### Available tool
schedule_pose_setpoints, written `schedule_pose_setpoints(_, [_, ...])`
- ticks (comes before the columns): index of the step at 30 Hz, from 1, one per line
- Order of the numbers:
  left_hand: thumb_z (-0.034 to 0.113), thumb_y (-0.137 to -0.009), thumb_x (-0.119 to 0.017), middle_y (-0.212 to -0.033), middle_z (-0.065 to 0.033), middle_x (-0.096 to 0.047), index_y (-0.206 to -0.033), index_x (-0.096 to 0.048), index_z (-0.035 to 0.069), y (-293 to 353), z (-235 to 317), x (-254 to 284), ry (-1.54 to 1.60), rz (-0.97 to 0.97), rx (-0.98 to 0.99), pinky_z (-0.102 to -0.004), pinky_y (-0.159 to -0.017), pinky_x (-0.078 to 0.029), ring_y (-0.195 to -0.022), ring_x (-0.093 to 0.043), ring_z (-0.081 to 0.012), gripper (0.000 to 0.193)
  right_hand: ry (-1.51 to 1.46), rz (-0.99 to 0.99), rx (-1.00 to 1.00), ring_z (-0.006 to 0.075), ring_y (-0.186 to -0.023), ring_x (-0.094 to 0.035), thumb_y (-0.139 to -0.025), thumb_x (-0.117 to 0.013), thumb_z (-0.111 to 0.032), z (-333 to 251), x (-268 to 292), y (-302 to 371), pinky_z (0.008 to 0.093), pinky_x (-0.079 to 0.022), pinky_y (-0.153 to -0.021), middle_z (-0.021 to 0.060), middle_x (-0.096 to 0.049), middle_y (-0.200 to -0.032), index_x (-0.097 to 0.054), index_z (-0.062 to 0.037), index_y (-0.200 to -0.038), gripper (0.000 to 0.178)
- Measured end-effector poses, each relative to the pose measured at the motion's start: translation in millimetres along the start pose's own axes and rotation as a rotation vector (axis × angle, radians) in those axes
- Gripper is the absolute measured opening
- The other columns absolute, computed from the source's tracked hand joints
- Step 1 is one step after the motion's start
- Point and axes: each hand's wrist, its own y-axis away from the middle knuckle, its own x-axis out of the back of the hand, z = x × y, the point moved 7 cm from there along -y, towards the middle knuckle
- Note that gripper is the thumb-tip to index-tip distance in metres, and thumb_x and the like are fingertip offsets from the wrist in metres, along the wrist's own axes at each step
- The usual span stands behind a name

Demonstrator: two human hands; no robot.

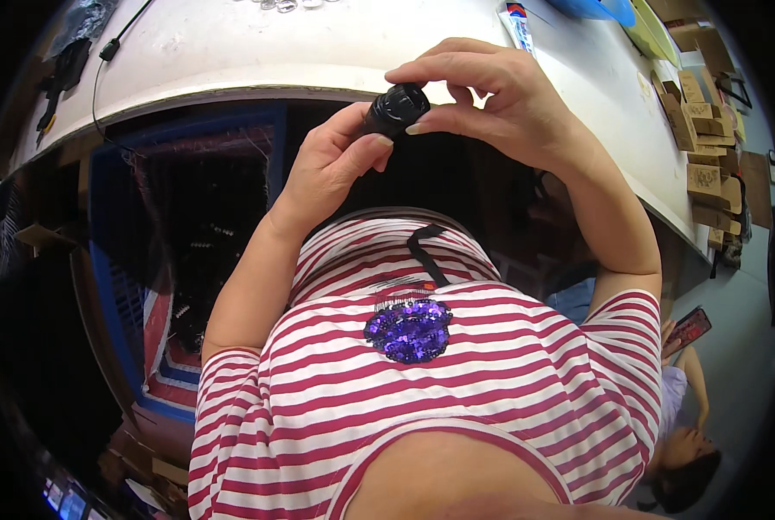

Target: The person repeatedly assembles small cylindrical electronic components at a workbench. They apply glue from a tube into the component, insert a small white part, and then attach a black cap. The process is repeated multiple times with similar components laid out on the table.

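A short black cylindrical part (398, 107), with a ridged, hollow-looking end, is held up in front of the table's near edge. My left hand (331, 160) is closed round its lower end, thumb laid along the side. The thumb and forefinger of my right hand (509, 108) pinch the upper end from two sides, with the other fingers curled behind. What the part belongs to does not show, and its lower end is hidden by my left fingers.
On the white table (231, 52) lie a toothpaste-like tube (517, 26), a black cable (110, 48) and clear round pieces (288, 4). A blue crate (101, 225) with dark contents stands below left. Open cardboard boxes (708, 173) line the right. Another person (686, 390) holds a phone (687, 331).
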Motion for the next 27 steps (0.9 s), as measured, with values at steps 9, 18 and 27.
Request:
schedule_pose_setpoints(9, [0.017,-0.087,-0.055,-0.069,0.0019,-0.049,-0.102,-0.054,0.003,5,3,-10,-0.060,0.014,0.004,-0.0178,-0.056,-0.034,-0.062,-0.042,-0.0047,0.021,0.243,-0.004,0.007,0.0098,-0.053,-0.045,-0.067,-0.073,-0.014,-13,-2,10,0.0215,-0.036,-0.047,0.0031,-0.061,-0.078,-0.064,-0.0082,-0.098,0.032])
schedule_pose_setpoints(18, [0.016,-0.086,-0.057,-0.078,0.0029,-0.053,-0.105,-0.054,0.002,7,7,-13,-0.111,0.010,-0.007,-0.0171,-0.060,-0.036,-0.069,-0.044,-0.0035,0.025,0.127,-0.013,-0.106,0.0208,-0.067,-0.061,-0.072,-0.068,-0.016,-8,-6,19,0.0288,-0.048,-0.059,0.0102,-0.064,-0.080,-0.062,-0.0064,-0.100,0.029])
schedule_pose_setpoints(27, [0.019,-0.085,-0.058,-0.076,-0.0015,-0.055,-0.102,-0.056,0.002,7,11,-13,-0.155,0.005,-0.167,-0.0215,-0.062,-0.041,-0.068,-0.049,-0.0089,0.024,0.178,-0.007,0.017,0.0222,-0.069,-0.062,-0.071,-0.068,-0.019,-19,-5,18,0.0289,-0.049,-0.060,0.0104,-0.063,-0.080,-0.062,-0.0081,-0.099,0.031])
